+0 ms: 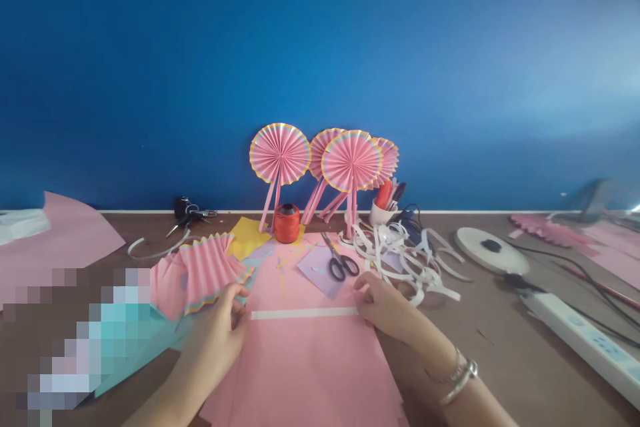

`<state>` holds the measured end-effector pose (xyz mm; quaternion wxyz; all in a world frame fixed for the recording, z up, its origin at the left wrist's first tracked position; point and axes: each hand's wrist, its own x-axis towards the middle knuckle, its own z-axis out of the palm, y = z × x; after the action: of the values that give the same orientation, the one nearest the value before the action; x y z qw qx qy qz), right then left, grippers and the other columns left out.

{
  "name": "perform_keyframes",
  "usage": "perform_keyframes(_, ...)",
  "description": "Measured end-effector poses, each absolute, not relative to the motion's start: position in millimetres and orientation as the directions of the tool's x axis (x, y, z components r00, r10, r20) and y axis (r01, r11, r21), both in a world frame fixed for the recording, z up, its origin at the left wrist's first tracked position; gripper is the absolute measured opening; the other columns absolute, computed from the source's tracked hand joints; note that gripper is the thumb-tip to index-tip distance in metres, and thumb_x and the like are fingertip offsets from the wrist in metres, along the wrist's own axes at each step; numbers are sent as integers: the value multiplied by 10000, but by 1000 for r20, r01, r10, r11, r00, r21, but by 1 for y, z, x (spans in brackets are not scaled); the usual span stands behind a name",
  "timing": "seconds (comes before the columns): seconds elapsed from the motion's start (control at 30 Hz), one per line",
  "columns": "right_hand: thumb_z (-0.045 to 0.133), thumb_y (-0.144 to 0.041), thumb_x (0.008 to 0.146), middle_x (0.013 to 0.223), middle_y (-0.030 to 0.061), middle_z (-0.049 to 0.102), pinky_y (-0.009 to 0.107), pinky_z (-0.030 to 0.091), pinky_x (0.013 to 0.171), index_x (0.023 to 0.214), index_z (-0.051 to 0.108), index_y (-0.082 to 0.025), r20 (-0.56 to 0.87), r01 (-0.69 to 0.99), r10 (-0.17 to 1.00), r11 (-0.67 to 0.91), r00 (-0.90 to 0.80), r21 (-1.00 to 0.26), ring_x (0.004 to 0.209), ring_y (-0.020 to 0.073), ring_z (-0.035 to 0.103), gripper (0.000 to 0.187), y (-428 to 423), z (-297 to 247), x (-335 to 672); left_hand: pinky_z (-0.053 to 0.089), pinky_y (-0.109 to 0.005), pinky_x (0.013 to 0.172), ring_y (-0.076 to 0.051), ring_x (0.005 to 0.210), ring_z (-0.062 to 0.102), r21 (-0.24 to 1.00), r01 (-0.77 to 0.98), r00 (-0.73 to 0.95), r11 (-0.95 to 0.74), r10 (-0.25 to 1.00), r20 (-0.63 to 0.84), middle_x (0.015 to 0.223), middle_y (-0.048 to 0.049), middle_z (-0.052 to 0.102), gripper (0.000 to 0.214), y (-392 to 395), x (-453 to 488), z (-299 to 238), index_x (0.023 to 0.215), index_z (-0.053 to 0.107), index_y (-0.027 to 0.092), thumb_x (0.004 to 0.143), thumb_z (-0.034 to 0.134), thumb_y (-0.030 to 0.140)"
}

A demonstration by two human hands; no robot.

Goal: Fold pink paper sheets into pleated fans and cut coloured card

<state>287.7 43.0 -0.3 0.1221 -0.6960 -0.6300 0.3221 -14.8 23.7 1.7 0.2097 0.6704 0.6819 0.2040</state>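
A thin white strip [303,313] lies stretched across a pink paper sheet [305,360] in front of me. My left hand [220,330] pinches the strip's left end with its fingers closed. At the strip's right end, my right hand [387,310] pinches the other end; a bracelet sits on that wrist. A pleated pink paper fan piece [200,273] lies just left of my left hand. Black-handled scissors [339,260] rest on a lilac paper beyond the strip.
Several finished round pink fans [320,163] lean against the blue wall. An orange thread spool [287,223], a cup of pens [384,208], curled white strips [410,260], a white round base [490,250] and a power strip [585,340] lie on the brown table. A blurred patch covers the lower left.
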Motion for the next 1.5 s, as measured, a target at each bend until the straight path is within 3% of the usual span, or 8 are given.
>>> perform_keyframes(0.33, 465, -20, 644, 560, -62, 545, 214, 301, 529, 909, 460, -204, -313, 774, 949, -164, -46, -611, 567, 118, 546, 323, 43, 1, 289, 418, -285, 635, -189, 678, 636, 578, 816, -5, 12, 1000, -14, 717, 13, 648, 220, 24, -16, -3, 952, 458, 224, 746, 391, 259)
perform_keyframes(0.73, 507, -50, 653, 641, -30, 584, 224, 290, 559, 968, 515, -195, -303, 829, 953, -182, 16, -529, 621, 129, 527, 346, 43, 5, 285, 420, -266, 603, -178, 644, 633, 563, 827, -20, 14, 1000, 5, 699, 24, 654, 223, 26, -15, -4, 946, 481, 219, 732, 419, 231)
perform_keyframes(1.33, 531, -69, 634, 735, -2, 607, 220, 265, 556, 951, 517, -195, -284, 872, 955, -213, 90, -442, 668, 137, 532, 341, 44, 5, 280, 420, -278, 726, -189, 811, 642, 374, 926, 55, -60, 998, 24, 798, 1, 659, 221, 23, -10, -1, 965, 513, 228, 785, 437, 125)
perform_keyframes(1.5, 504, -50, 607, 756, 13, 620, 224, 283, 567, 907, 514, -183, -272, 882, 956, -220, 109, -418, 690, 149, 547, 328, 44, 14, 280, 433, -276, 734, -195, 857, 635, 378, 919, 111, -112, 994, 24, 857, -32, 654, 223, 22, -8, 2, 921, 520, 212, 770, 428, 77)
